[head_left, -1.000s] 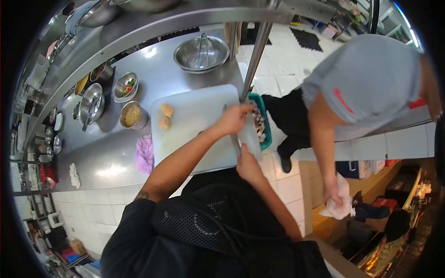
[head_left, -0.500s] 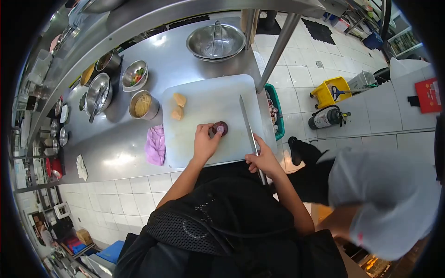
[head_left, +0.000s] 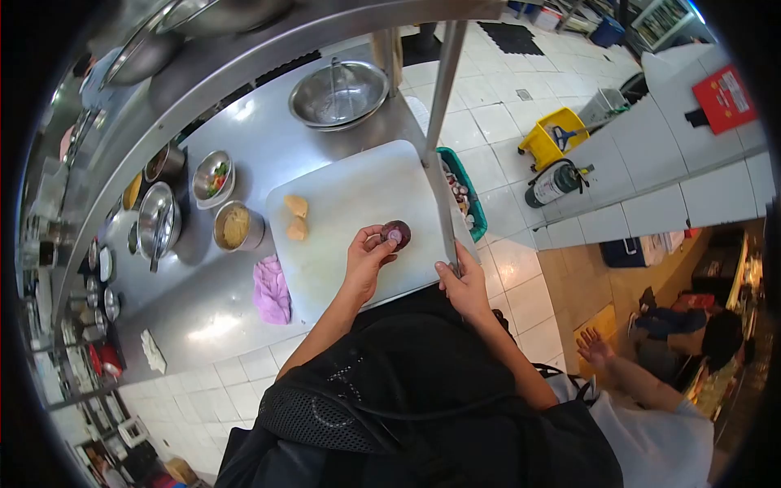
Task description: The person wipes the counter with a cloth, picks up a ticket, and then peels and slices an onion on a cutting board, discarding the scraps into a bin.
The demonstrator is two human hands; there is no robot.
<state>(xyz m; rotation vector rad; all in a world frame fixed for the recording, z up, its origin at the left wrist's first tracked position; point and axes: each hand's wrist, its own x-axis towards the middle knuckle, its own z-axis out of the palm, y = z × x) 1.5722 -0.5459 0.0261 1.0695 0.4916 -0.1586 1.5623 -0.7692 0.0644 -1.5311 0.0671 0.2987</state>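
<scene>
Red onion (head_left: 396, 235): on the white cutting board (head_left: 342, 191), toward its right side, pinched by my left grip (head_left: 366, 262). Knife (head_left: 443, 218): along the board's right edge, handle closed in my right grip (head_left: 464, 286).

Board (head_left: 342, 191): far and middle surface bare, passable. Obstacles: onion (head_left: 396, 234) under left hand (head_left: 366, 262), knife (head_left: 443, 215) along right edge in right hand (head_left: 464, 286), two yellow pieces (head_left: 297, 217) at left, post (head_left: 439, 89) at far right corner.
</scene>
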